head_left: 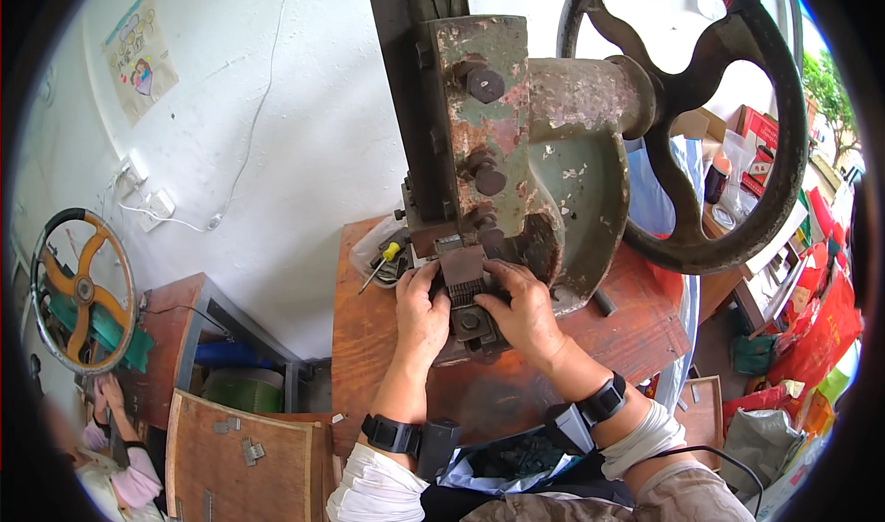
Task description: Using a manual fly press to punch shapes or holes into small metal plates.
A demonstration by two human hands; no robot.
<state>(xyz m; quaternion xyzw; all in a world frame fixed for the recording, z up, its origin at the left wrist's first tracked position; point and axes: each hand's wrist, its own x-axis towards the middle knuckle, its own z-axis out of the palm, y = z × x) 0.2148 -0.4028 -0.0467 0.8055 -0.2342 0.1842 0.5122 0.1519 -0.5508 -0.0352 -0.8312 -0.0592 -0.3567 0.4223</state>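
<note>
Working both hands at the die block [468,302] under a rusty hand press [516,144].

The left hand [420,312] and right hand [525,310] reach forward from the lower edge, wrists strapped, fingers curled and pinching the small ribbed metal piece [464,282] seated on the die at the press foot, on the wooden bench [369,338]. At the bench's back, a clear bag [380,250] holds a yellow-handled screwdriver [387,256].

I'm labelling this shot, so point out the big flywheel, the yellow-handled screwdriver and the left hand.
flywheel [687,250], head view, lower rim.
yellow-handled screwdriver [391,251], head view, handle.
left hand [421,310], head view, back of hand.
</note>
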